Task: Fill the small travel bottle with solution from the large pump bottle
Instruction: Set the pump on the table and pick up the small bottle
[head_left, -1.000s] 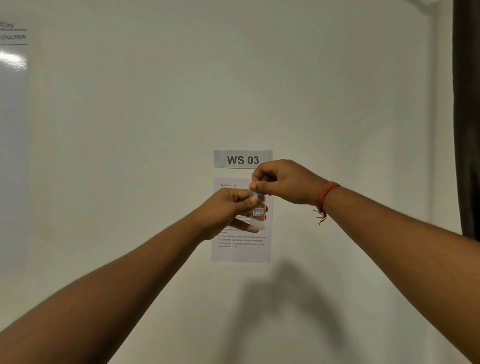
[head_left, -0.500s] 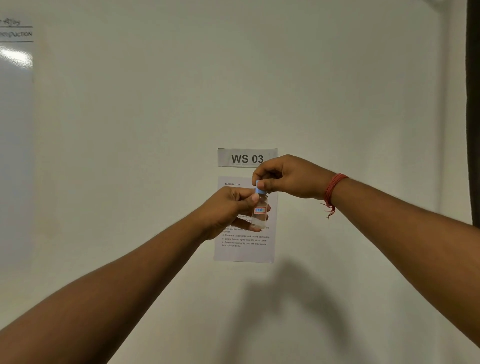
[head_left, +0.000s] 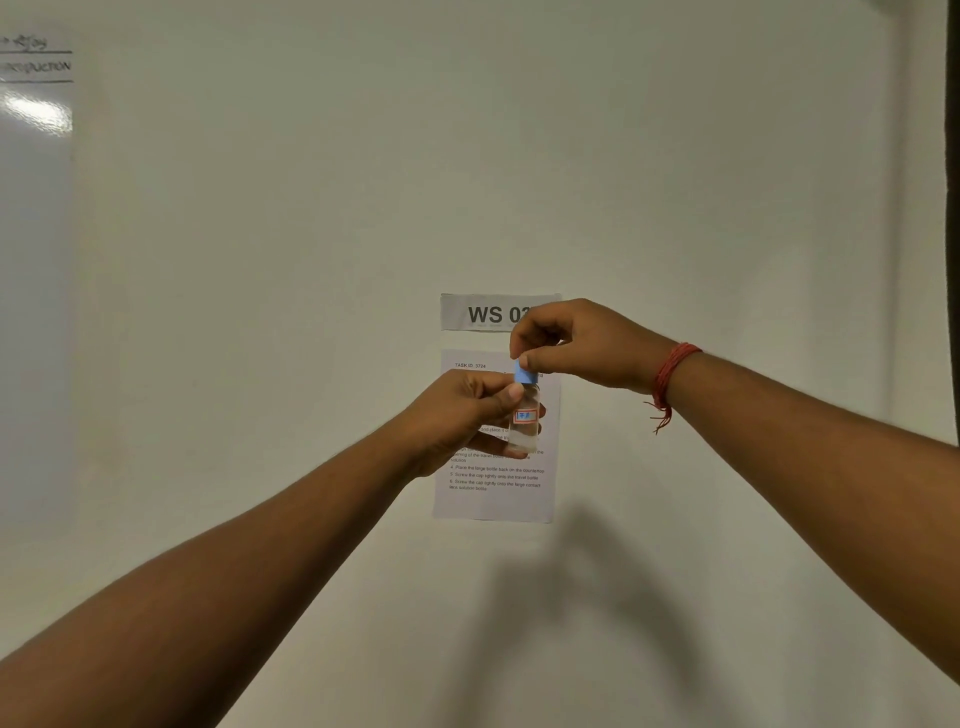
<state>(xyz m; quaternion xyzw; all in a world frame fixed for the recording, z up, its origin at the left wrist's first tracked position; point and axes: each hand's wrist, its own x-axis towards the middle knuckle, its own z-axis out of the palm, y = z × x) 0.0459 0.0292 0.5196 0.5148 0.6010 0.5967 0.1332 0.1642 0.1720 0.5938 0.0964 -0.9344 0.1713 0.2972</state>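
Both forearms reach out and up from the lower corners toward the middle of the pale wall, meeting in front of the papers taped there. The left hand (head_left: 462, 415) comes up from below with its wrist roughly level, fingers curled round the small travel bottle (head_left: 524, 418) from behind and thumb pressed across its front near the neck, so the clear bottle stands close to upright with its red-bordered label (head_left: 525, 415) facing out. The right hand (head_left: 576, 343) comes in from above and to the right, wrist bent downward, its thumb and forefinger pinching the blue cap (head_left: 524, 373) that sits on top of the bottle, while the other fingers are tucked into the palm. A red thread bracelet (head_left: 670, 371) circles the right wrist, loose ends hanging down. Behind the hands, the "WS" sign (head_left: 488, 313) is partly covered by the right knuckles, and the instruction sheet (head_left: 493, 493) below it shows beneath the bottle.
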